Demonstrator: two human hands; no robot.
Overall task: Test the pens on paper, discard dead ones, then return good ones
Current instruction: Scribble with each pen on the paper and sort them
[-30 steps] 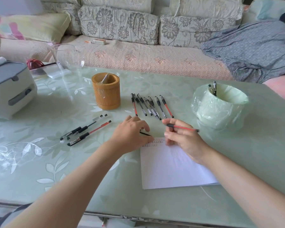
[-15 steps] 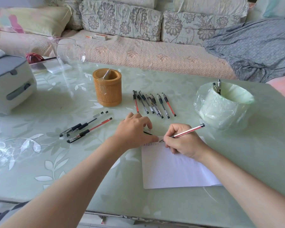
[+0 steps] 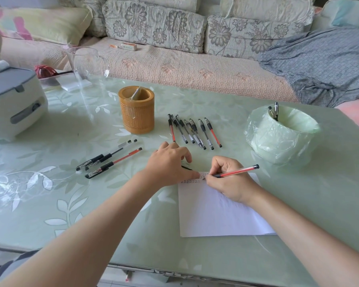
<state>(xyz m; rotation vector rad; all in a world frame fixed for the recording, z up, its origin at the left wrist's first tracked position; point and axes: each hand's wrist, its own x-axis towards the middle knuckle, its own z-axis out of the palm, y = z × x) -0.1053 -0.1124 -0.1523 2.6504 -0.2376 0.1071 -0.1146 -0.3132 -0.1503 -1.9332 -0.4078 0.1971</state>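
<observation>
My right hand (image 3: 228, 179) grips a red pen (image 3: 239, 171) in a writing hold, its tip on the top edge of the white paper (image 3: 216, 214) beside a row of small marks. My left hand (image 3: 170, 164) lies on the paper's top left corner, with a black cap or pen part showing under its fingers. Several pens (image 3: 193, 131) lie in a row beyond the hands. Three more pens (image 3: 110, 160) lie to the left. A brown pen holder (image 3: 136, 109) stands behind them. A bin lined with a green bag (image 3: 282, 135) at the right holds two pens.
A white and grey appliance (image 3: 10, 102) sits at the table's left edge. A clear glass jug (image 3: 87, 63) stands at the back left. The sofa (image 3: 174, 65) runs behind the table, with a grey cloth (image 3: 323, 65) at its right.
My right hand turned the red pen from lying across the fingers into a writing grip and lowered its tip to the paper. My left hand stayed on the paper's corner.
</observation>
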